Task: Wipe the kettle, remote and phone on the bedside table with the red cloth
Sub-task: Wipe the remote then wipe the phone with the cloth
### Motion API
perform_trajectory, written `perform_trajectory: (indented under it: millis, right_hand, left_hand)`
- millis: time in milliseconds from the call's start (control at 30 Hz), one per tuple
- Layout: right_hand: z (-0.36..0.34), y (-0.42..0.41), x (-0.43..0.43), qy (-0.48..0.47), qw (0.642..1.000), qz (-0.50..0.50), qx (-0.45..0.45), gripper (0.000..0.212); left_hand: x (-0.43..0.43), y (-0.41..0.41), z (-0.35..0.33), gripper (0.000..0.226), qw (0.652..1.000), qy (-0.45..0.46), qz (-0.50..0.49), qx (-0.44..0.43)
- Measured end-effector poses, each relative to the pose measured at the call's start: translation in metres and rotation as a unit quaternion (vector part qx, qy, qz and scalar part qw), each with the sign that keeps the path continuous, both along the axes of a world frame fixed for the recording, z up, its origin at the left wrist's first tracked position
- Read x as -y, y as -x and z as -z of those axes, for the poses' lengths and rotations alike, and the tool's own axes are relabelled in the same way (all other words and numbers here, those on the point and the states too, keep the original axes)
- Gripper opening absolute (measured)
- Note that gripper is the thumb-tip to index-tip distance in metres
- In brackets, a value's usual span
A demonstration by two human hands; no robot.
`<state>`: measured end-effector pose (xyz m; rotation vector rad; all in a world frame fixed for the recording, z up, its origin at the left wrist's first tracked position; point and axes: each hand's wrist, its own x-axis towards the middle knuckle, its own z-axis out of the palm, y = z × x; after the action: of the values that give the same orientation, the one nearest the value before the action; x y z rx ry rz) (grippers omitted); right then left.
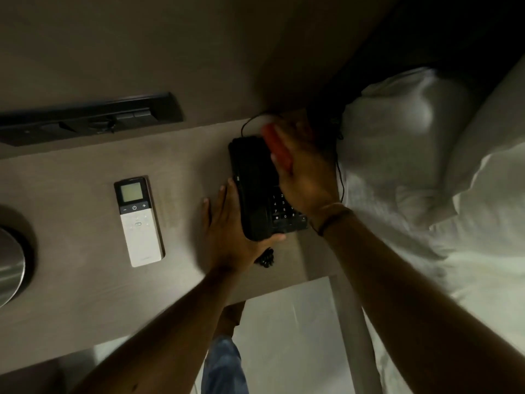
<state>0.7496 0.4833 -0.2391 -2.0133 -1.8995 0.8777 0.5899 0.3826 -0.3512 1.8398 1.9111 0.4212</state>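
Though under red cloth (277, 146), phone (254, 180) lengthwise toward wall (142, 52).

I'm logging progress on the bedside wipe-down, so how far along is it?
In hand: the phone. The right hand holds the red cloth against its far end while the left hand steadies it. The remote and, at the left edge, the kettle sit on the bedside table with no hand on them; nothing shows whether they were already wiped, so they may be done or left.
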Motion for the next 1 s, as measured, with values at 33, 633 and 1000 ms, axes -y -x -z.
perform_trajectory:
  millis: [33,633,1000]
  right_hand:
    - [0.015,0.003,0.0,0.014,0.997,-0.044,0.063,0.062]
    - [0.019,-0.002,-0.002,-0.001,0.999,-0.009,0.036,0.061]
    - [0.053,-0.01,0.161,-0.032,0.995,-0.06,0.071,0.069]
  left_hand:
    - [0.001,0.0,0.001,0.156,1.0,-0.007,-0.001,0.0]
    - [-0.002,0.0,-0.005,0.156,1.0,0.014,-0.015,0.005]
    - [0.0,0.003,-0.013,0.148,0.999,0.045,0.017,-0.025]
